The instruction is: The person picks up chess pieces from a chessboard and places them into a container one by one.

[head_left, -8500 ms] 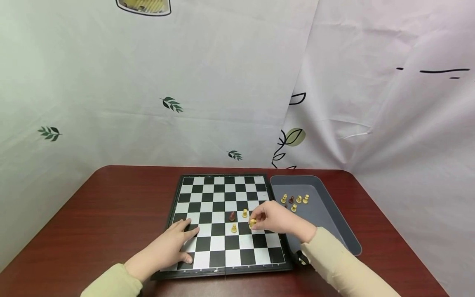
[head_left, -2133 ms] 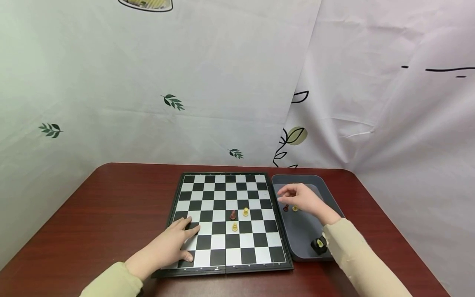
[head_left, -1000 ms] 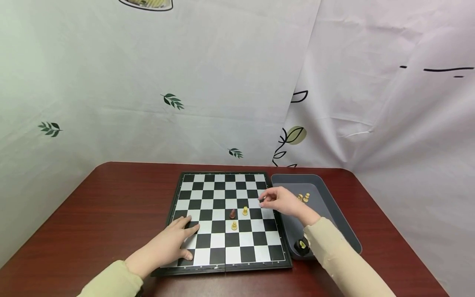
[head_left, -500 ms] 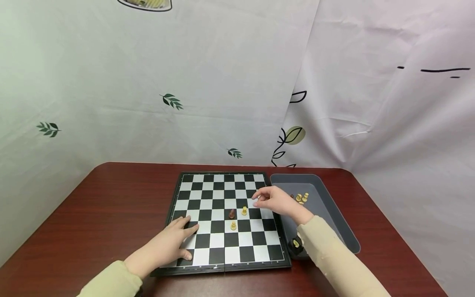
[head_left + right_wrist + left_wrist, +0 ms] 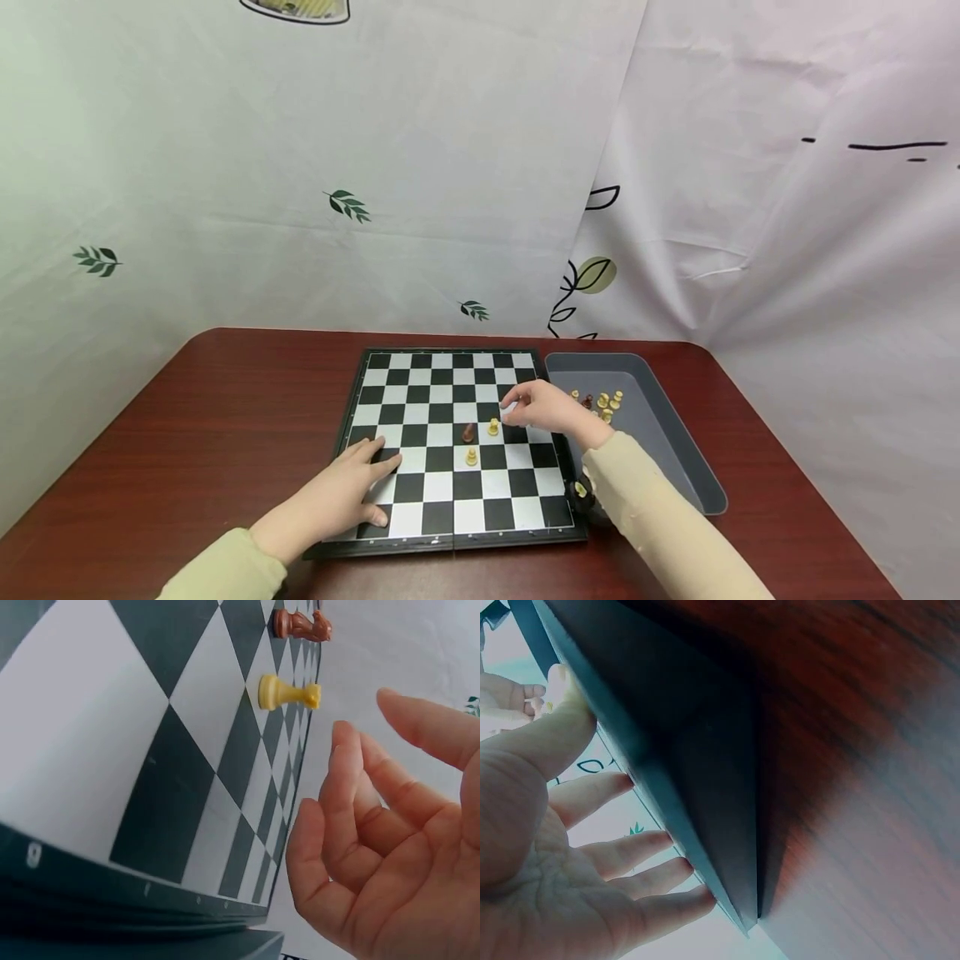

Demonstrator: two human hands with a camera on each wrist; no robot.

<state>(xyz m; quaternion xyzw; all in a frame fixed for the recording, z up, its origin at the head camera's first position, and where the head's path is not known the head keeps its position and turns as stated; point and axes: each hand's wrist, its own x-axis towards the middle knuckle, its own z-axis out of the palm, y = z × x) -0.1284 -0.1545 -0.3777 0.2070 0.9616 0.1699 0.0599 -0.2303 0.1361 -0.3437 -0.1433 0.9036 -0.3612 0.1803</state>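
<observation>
My right hand (image 5: 546, 407) hovers over the right half of the chessboard (image 5: 408, 487), thumb and index finger apart, holding nothing. Just left of its fingertips stands a yellow rook (image 5: 493, 427), upright on a square; the right wrist view shows this rook (image 5: 289, 691) close beyond the fingers. Beside the rook is a reddish-brown knight (image 5: 304, 626). A yellow pawn (image 5: 472, 457) stands nearer the front. On the board's left side lies my left hand (image 5: 333, 498), fingers spread and thumb near the front edge. From below, the left wrist view shows its fingertips (image 5: 682, 866) along the board's dark side.
A grey tray (image 5: 693, 467) sits against the board's right edge, partly under my right forearm. Several yellow and brown chess pieces (image 5: 603, 401) are in it. The red-brown table (image 5: 225, 417) ends at a pale printed cloth (image 5: 420, 167) behind.
Earliest, my right hand pinched a yellow piece over the board; later it was over the tray. Since then it has moved left, near the rook. Left hand and the three board pieces stay put.
</observation>
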